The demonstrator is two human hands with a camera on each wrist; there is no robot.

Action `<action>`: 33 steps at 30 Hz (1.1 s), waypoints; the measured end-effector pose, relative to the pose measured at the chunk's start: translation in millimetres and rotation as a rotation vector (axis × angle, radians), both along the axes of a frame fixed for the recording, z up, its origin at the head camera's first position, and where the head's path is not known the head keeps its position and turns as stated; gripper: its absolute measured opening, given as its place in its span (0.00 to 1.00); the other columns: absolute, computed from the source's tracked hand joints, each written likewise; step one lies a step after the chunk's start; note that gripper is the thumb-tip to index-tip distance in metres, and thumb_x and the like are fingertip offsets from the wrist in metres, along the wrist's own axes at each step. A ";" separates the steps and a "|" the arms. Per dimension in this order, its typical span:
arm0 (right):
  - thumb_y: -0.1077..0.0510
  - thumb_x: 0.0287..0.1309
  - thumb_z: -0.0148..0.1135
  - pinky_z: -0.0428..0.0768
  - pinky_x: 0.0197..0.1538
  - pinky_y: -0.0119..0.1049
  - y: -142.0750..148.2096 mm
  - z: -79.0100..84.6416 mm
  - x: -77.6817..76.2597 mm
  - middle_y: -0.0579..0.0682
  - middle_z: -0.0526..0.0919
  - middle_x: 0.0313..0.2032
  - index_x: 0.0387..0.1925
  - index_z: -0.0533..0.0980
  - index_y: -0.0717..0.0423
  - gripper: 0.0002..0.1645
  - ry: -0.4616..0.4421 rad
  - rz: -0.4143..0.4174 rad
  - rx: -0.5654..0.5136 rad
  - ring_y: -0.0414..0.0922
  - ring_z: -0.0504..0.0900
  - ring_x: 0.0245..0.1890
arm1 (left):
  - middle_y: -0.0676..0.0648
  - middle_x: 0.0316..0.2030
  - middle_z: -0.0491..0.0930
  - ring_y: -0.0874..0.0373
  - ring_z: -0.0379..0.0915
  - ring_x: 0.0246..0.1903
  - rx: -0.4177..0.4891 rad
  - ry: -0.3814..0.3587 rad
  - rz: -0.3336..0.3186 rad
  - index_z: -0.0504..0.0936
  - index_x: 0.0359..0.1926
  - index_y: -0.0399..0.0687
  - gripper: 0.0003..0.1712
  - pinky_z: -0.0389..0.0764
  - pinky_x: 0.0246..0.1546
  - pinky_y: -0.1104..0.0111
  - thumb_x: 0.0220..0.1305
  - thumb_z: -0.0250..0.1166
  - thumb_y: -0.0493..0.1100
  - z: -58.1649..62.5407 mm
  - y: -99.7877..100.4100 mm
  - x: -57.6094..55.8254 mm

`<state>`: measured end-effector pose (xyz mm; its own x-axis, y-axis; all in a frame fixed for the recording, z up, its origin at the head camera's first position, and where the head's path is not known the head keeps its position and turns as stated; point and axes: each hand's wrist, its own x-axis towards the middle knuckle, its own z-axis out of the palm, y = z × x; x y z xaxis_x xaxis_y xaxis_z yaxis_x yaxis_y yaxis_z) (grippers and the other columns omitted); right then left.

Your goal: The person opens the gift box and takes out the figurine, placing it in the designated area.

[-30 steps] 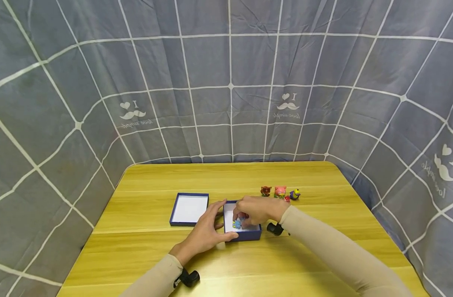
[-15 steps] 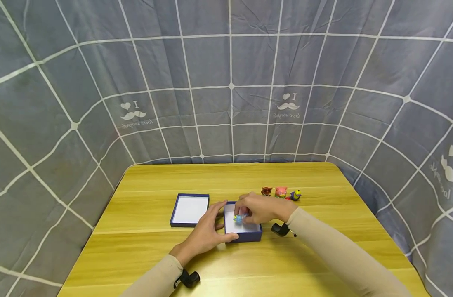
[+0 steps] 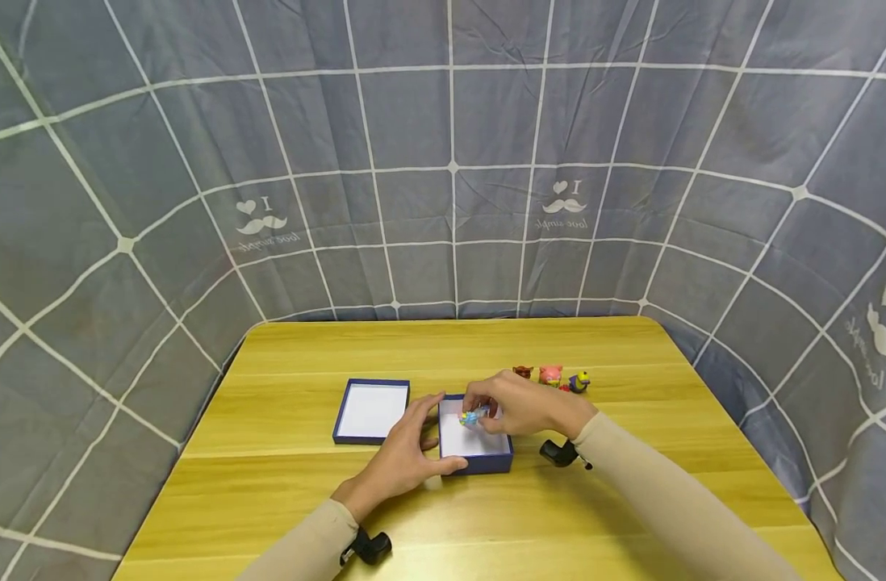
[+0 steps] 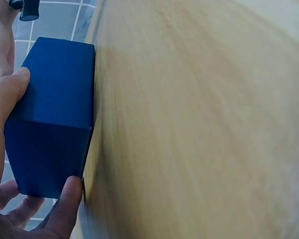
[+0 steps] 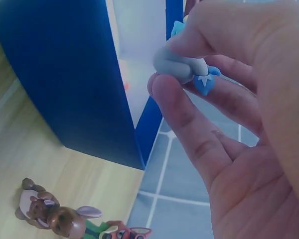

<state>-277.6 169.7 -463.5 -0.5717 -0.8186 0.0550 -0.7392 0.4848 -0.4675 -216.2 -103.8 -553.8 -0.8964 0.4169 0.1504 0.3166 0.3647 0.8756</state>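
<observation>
My left hand (image 3: pixel 407 452) grips an open-topped blue box (image 3: pixel 486 463) with a white inside, at its left side. In the left wrist view the thumb is over the box's upper edge and the fingers are around its end wall. Over the box opening, my right hand (image 3: pixel 519 403) pinches a small light-blue figurine (image 3: pixel 472 418). The right wrist view shows the figurine's pale grey-blue body (image 5: pixel 175 67) between thumb and fingertips, with a blue part bearing a white star shape. Its far end is hidden behind the thumb.
A shallow blue-rimmed lid (image 3: pixel 371 411) lies white side up left of the box. Behind the right hand stand a brown figurine (image 3: pixel 522 372), a pink figurine (image 3: pixel 550 374) and a blue-and-yellow figurine (image 3: pixel 578 382), with a red item partly hidden. A grey curtain (image 3: pixel 414 202) surrounds the table.
My right hand has lifted the light-blue figurine from low in the box to its opening, shifting slightly right and away. The left hand stays on the box.
</observation>
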 end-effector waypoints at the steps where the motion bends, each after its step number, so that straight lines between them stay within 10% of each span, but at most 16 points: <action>1: 0.63 0.78 0.71 0.99 0.53 0.39 0.5 0.1 0.1 0.44 0.95 0.51 0.56 0.88 0.48 0.12 -0.008 0.001 -0.005 0.32 0.90 0.45 | 0.39 0.87 0.64 0.40 0.73 0.82 0.001 0.001 0.001 0.59 0.94 0.45 0.66 0.92 0.73 0.61 0.68 0.89 0.55 -0.8 -0.1 -0.1; 13: 0.62 0.80 0.74 0.97 0.57 0.35 3.7 2.1 3.0 0.47 0.93 0.54 0.74 0.84 0.56 0.26 -0.028 0.008 -0.023 0.35 0.90 0.49 | 0.39 0.87 0.64 0.40 0.72 0.83 -0.011 0.012 0.003 0.58 0.94 0.45 0.67 0.92 0.73 0.60 0.68 0.88 0.57 -2.4 -1.1 -1.3; 33: 0.63 0.79 0.74 0.97 0.62 0.34 20.4 4.0 9.9 0.49 0.94 0.58 0.69 0.83 0.54 0.22 -0.136 -0.070 -0.191 0.43 0.93 0.57 | 0.36 0.86 0.66 0.39 0.74 0.82 0.000 0.007 0.004 0.60 0.93 0.44 0.67 0.92 0.72 0.62 0.67 0.90 0.55 1.8 2.1 -1.1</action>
<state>-267.7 190.1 -459.5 -0.6391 -0.7591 0.1237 -0.6314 0.4260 -0.6480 -217.3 -101.8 -552.0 -0.8971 0.4131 0.1569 0.3215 0.3666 0.8731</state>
